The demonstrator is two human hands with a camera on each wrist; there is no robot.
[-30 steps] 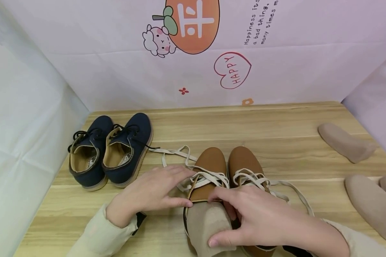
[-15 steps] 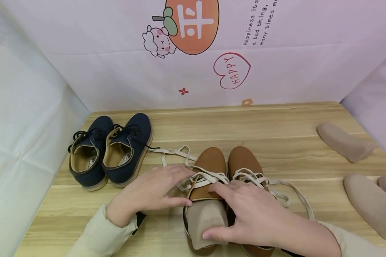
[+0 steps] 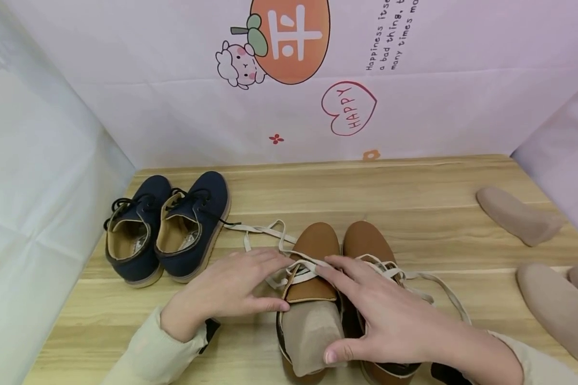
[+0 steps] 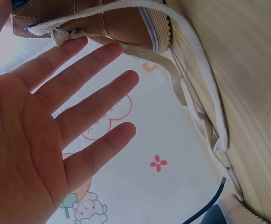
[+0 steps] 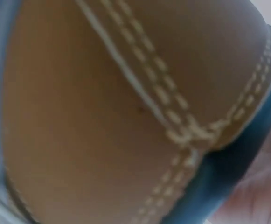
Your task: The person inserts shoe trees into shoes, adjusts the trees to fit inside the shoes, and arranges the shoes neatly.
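Observation:
A brown lace-up shoe [image 3: 315, 240] stands at the front middle, with the heel end of a beige foot form [image 3: 313, 326] showing in its opening. My left hand [image 3: 231, 283] is at this shoe's left side. In the left wrist view its fingers [image 4: 98, 107] are straight and spread, near the white lace [image 4: 198, 56]. My right hand [image 3: 390, 315] reaches over the second brown shoe [image 3: 366, 238]. Its fingertips lie at the first shoe's laces, and the thumb is beside the foot form. Brown shoe leather [image 5: 79, 116] fills the right wrist view, hiding most of that hand.
Two navy shoes [image 3: 178, 230] with black laces stand at the left. Several beige foot forms [image 3: 554, 310] lie along the right side of the wooden table [image 3: 414, 187]. A printed white cloth [image 3: 173, 117] rises behind it. Long laces trail on both sides of the brown shoes.
My right fingertips have moved forward from the shoe's tongue to its laces. The foot form's heel end has shifted left and forward, into the shoe opening. My left hand has kept its place.

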